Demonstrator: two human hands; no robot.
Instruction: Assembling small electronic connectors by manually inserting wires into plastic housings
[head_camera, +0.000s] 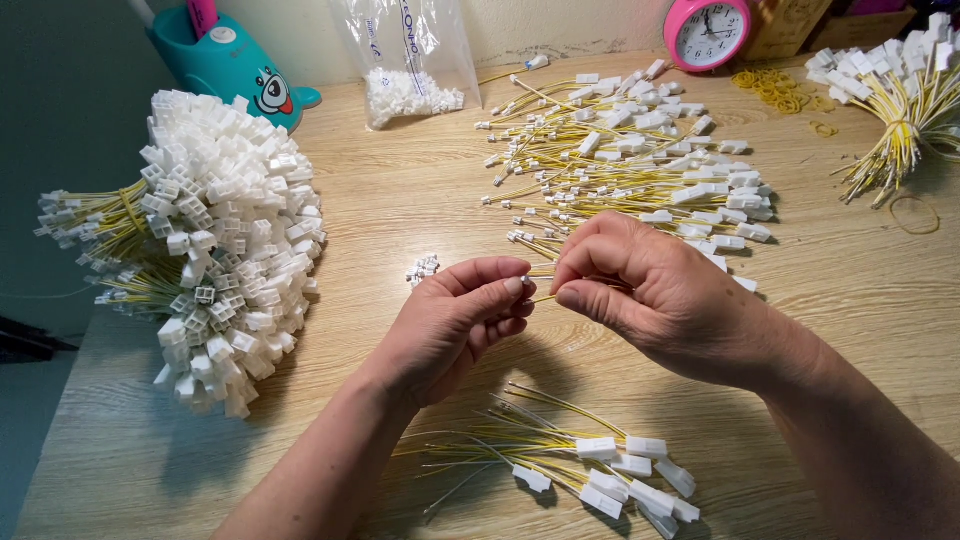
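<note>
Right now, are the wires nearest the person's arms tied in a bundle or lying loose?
Loose. The near wires fan out on the table, no band around them.

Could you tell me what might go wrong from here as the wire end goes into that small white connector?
The left hand pinches a tiny white connector while the right hand feeds a thin yellow wire; it might bend or slip. The forearms hover over the loose wires and could scatter them.
</note>
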